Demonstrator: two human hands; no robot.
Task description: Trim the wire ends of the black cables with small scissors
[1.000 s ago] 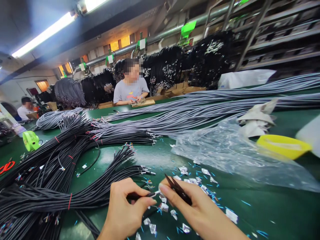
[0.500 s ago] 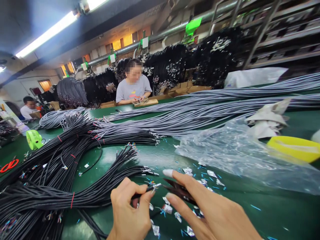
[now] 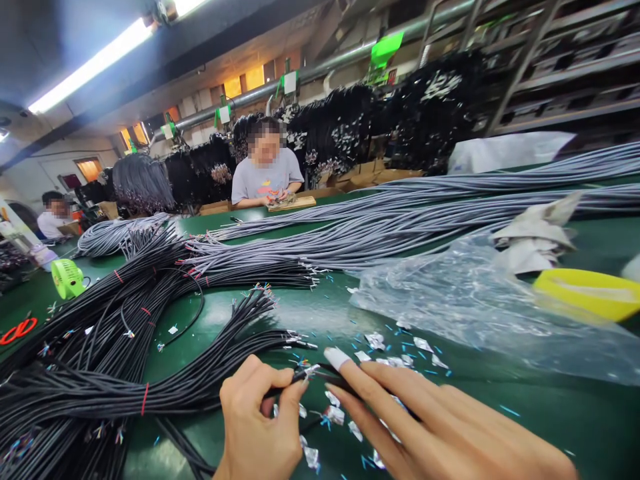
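Observation:
My left hand (image 3: 265,413) pinches a black cable (image 3: 286,383) between thumb and forefinger. Its stripped end (image 3: 311,371), with silvery foil and thin coloured wires, points right. My right hand (image 3: 415,420) is closed round dark pointed snips (image 3: 334,377), mostly hidden by the fingers. The tips of the snips are close together at the stripped end; I cannot tell whether they grip it. A white cover (image 3: 337,358) sits on my right forefinger. Scraps of foil (image 3: 334,415) and short blue bits lie beneath both hands.
Black cable bundles (image 3: 105,393) with red ties fill the left. Long grey cables (image 3: 380,230) cross behind. Clear plastic (image 3: 450,293) and a yellow ring-shaped thing (image 3: 585,293) lie right. A small green fan (image 3: 69,279) and red-handled scissors (image 3: 19,331) are far left. A co-worker (image 3: 267,167) sits opposite.
The snips' blades have come together at the cable end, where they stood apart before. My right hand has turned and its fingers have drawn together. The left hand is nearly still.

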